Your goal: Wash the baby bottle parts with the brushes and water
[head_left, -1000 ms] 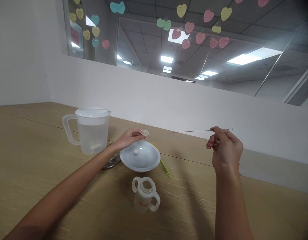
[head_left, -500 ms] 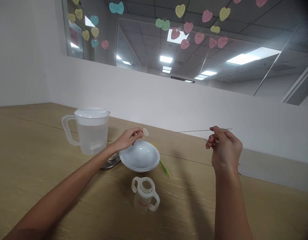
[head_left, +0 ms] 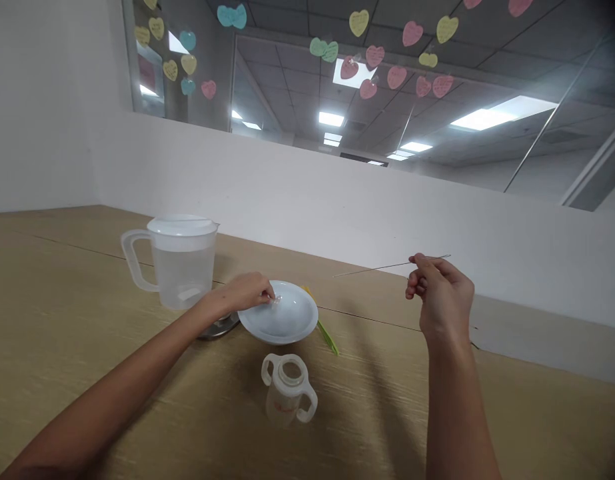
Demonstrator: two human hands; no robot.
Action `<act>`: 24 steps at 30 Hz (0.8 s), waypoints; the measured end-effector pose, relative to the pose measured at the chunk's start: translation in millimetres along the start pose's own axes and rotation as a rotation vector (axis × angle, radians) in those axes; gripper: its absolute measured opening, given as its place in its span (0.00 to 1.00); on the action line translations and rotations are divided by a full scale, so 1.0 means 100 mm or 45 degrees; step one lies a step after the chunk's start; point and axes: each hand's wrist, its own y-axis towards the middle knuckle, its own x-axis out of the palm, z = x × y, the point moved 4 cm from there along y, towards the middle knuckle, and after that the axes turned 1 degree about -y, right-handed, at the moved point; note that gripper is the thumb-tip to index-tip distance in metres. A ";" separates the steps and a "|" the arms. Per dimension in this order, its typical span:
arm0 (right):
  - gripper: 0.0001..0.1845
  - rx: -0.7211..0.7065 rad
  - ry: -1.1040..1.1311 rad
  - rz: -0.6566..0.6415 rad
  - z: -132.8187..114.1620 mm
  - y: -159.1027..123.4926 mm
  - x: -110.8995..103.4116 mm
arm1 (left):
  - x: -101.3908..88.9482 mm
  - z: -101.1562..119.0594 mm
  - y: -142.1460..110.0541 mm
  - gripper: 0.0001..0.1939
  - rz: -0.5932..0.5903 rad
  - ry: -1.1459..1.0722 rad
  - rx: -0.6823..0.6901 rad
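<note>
I've got the wire (head_left: 380, 268) up in the air, thin and straight, left end dipping a bit. The little clear piece (head_left: 276, 302) is pinched over the white bowl (head_left: 292, 320), too blurry to make out properly.

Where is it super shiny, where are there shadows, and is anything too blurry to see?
Head view: lights glare white in the glass; a long dark shadow stripes the table, right of the bowl; the small clear thing in the left hand is too blurry to tell its shape.
</note>
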 end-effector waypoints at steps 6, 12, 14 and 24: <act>0.09 0.007 -0.128 -0.077 0.02 -0.01 0.06 | -0.03 0.02 -0.02 0.10 0.008 0.068 -0.026; 0.09 -0.012 -0.185 -0.087 0.06 0.00 0.08 | 0.00 -0.01 -0.02 0.10 -0.005 0.100 -0.038; 0.10 -0.012 -0.210 -0.098 0.06 0.00 0.08 | 0.01 -0.01 -0.02 0.10 -0.014 0.116 -0.033; 0.12 -0.065 -0.345 -0.141 0.08 -0.01 0.11 | -0.03 0.00 -0.02 0.10 0.001 0.112 -0.074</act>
